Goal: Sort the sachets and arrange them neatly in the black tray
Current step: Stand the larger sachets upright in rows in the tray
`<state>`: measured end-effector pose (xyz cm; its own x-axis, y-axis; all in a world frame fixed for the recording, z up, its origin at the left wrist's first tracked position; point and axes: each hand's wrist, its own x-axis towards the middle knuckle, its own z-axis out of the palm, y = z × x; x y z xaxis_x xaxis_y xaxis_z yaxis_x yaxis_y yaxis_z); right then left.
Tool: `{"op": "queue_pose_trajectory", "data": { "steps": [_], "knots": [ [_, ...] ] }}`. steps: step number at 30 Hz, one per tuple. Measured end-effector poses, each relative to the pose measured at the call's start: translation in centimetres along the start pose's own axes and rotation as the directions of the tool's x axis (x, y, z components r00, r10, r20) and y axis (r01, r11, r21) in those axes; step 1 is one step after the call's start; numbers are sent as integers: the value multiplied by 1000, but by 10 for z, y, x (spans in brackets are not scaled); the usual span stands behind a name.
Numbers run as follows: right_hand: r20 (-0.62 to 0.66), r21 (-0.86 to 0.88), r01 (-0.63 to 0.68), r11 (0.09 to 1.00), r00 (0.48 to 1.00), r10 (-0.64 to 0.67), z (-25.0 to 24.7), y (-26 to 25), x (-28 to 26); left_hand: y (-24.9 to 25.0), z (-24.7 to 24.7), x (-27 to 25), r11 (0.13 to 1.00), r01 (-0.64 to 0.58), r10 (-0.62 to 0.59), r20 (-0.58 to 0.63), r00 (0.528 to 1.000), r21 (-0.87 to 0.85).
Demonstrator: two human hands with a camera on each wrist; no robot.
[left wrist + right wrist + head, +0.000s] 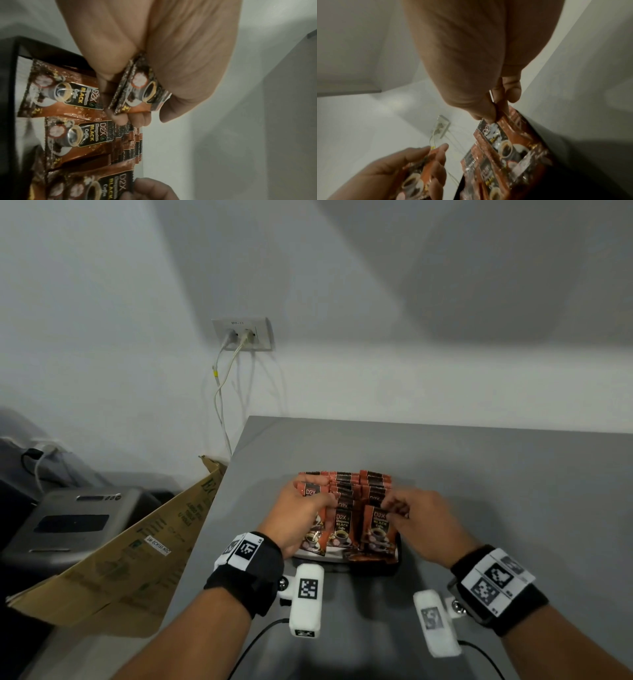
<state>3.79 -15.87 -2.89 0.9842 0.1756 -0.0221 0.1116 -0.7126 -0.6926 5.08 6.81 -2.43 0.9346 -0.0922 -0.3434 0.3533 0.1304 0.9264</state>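
Observation:
A black tray (375, 569) sits on the grey table (496, 491) and holds three rows of brown "D2X Black Coffee" sachets (342, 525), standing overlapped. My left hand (310, 499) hovers over the left row and grips a small stack of sachets (142, 89) between thumb and curled fingers. My right hand (394, 510) pinches the top edge of the front sachet (494, 134) in the right row. One sachet (370, 558) lies flat at the tray's near rim. The tray's dark rim (10, 94) shows in the left wrist view.
A flattened cardboard box (137, 546) leans against the table's left edge. A grey machine (75, 518) stands beyond it, lower left. A wall socket (243, 335) with cables hangs behind the table. Bare tabletop lies right of the tray.

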Motion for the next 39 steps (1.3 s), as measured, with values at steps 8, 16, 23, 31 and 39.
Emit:
{"op": "queue_pose_trajectory", "data": {
  "steps": [8,16,23,31,39],
  "knots": [
    [41,-252,60,966,998,-51,20,11,0,-1,-4,-3,999,37,-37,-5,999,-36],
    [-12,-284,102,953,994,-110,27,25,-2,-4,-8,-2,991,104,-104,5,995,-89],
    [-182,71,113,991,978,-99,2,-16,0,3,4,-7,995,-81,72,151,986,58],
    [-81,235,50,971,996,-32,-14,-55,21,13,-2,-7,991,-113,110,35,993,72],
    [203,-150,56,987,979,-24,21,-44,30,6,-30,-3,999,-9,3,-161,987,-39]
  ]
}}
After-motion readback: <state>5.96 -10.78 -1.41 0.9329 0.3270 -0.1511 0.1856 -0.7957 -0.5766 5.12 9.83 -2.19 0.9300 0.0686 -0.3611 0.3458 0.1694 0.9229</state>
